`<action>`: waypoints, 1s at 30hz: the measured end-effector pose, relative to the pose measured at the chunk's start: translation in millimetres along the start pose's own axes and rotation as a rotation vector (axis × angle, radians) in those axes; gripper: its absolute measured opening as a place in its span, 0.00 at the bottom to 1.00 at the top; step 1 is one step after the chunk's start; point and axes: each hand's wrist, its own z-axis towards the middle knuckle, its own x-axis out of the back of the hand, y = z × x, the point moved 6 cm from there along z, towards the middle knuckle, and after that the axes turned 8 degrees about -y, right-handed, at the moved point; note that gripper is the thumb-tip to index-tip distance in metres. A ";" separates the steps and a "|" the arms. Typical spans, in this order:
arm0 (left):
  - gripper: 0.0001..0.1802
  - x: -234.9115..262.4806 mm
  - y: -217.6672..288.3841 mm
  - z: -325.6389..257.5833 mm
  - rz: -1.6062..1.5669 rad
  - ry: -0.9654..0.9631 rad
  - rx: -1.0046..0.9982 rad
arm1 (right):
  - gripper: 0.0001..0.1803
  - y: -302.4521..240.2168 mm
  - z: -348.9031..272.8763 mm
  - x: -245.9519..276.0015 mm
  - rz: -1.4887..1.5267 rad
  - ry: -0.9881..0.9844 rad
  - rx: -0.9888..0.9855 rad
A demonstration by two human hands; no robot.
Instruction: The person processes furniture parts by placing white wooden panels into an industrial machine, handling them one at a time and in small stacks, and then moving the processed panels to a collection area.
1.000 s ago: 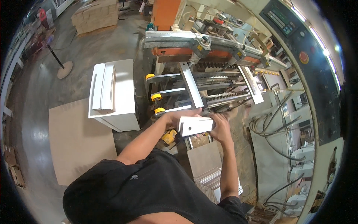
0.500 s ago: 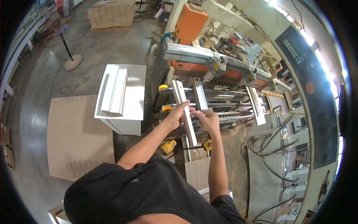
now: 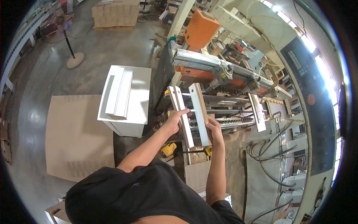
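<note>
My left hand [image 3: 174, 122] is closed around a narrow white board [image 3: 184, 125] with brown edges; a dark line runs along its upper part, and I cannot tell if it is one piece or two. Beside it, my right hand [image 3: 214, 131] grips a second narrow white board [image 3: 198, 112] by its right edge near the lower end. A dark hole shows near this board's top. Both boards tilt the same way, a small gap between them, in front of the boring machine's rails [image 3: 227, 111]. Another white strip [image 3: 257, 114] lies across the rails farther right.
On the left, a white cabinet-like box [image 3: 141, 97] carries a stack of white boards [image 3: 120, 95]. A brown sheet [image 3: 78, 134] covers the floor beside it. Yellow clamp parts [image 3: 169, 149] sit below my hands. Hoses [image 3: 264, 164] and a control panel [image 3: 309, 108] stand right.
My right hand, earlier near the left hand's board, has taken hold of the second board, which lay on the rails, and brought it closer to me. The left hand keeps its grip.
</note>
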 end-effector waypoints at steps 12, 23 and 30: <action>0.18 -26.5 -22.8 -3.9 0.112 -0.083 0.001 | 0.30 14.7 -53.6 -16.7 -0.662 0.190 0.248; 0.36 -37.8 -26.1 -11.8 0.102 -0.127 0.005 | 0.34 20.4 -57.7 -30.5 -0.602 0.251 0.183; 0.26 -25.3 -29.7 -14.4 0.196 -0.159 0.030 | 0.48 14.6 -58.7 -60.6 -0.683 0.167 0.120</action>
